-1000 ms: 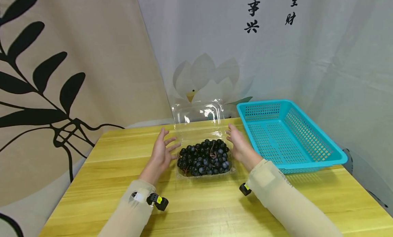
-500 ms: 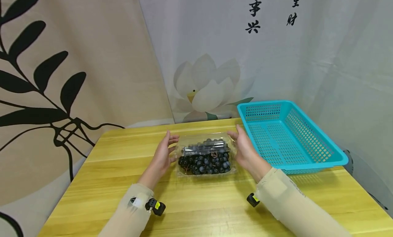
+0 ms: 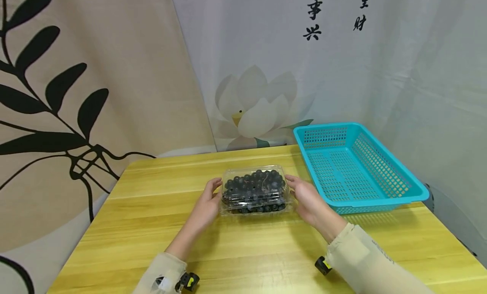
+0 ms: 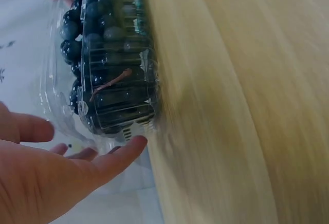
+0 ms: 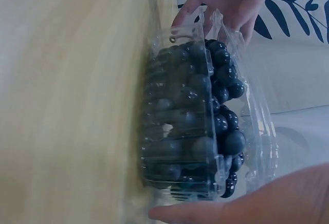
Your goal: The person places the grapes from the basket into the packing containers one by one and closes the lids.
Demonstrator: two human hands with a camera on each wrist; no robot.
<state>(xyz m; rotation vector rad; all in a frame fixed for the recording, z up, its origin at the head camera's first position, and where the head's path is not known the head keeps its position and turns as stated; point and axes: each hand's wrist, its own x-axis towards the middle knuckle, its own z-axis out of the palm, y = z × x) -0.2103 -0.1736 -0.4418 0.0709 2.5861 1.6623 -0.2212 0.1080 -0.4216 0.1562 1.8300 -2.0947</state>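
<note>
A clear plastic clamshell box (image 3: pixel 254 190) full of dark grapes (image 4: pixel 72 49) sits on the wooden table. Its lid (image 5: pixel 259 131) is lowered over the grapes, with a gap between lid and base in both wrist views. My left hand (image 3: pixel 207 205) is at the box's left end; in the left wrist view a fairly straight finger (image 4: pixel 121 157) reaches the lower edge of that end. At the opposite end is my right hand (image 3: pixel 310 201), its fingers (image 5: pixel 185 212) extended along the side. Neither hand is curled round the box. Some fingertips are hidden by it.
A turquoise slotted basket (image 3: pixel 344 208) stands on the right of the table (image 3: pixel 258 260), close to my right hand. Behind the table hangs a printed curtain (image 3: pixel 152 74) with leaves, a flower and characters. Small black cameras are strapped to both wrists.
The lid stood upright behind the grapes, then came forward and down over them. Both hands drew back towards me slightly and are now lower along the box's ends.
</note>
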